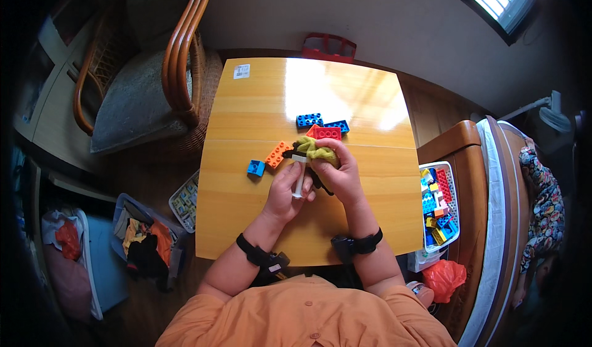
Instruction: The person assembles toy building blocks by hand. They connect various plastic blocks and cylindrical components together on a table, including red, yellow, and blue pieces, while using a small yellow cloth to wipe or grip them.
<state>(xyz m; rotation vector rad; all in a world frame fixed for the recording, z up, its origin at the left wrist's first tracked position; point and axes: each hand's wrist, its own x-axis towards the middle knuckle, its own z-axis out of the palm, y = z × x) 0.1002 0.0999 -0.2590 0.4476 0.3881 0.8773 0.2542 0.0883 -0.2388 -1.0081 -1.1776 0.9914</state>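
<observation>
Above the table's middle, my left hand (283, 193) is closed around a slim white stick (300, 180) with a wider piece at each end. Bunched yellow-green knitted fabric (323, 154) is pinched in my right hand (345, 177), right by the stick's upper end. Something dark shows beside the fabric and below my right hand; its kind is unclear. Just beyond my hands lie toy building bricks: a blue one (309, 120), another blue one (338, 126), a red one (328, 133) and an orange one (279, 154). A small blue brick (256, 167) sits left of my hands.
The wooden table (234, 217) has a white label at its far left corner. A white basket of bricks (456, 193) stands at its right edge. On the left are a rattan chair (139, 112) and a bin of clothes (126, 205). A person's patterned sleeve (542, 193) shows far right.
</observation>
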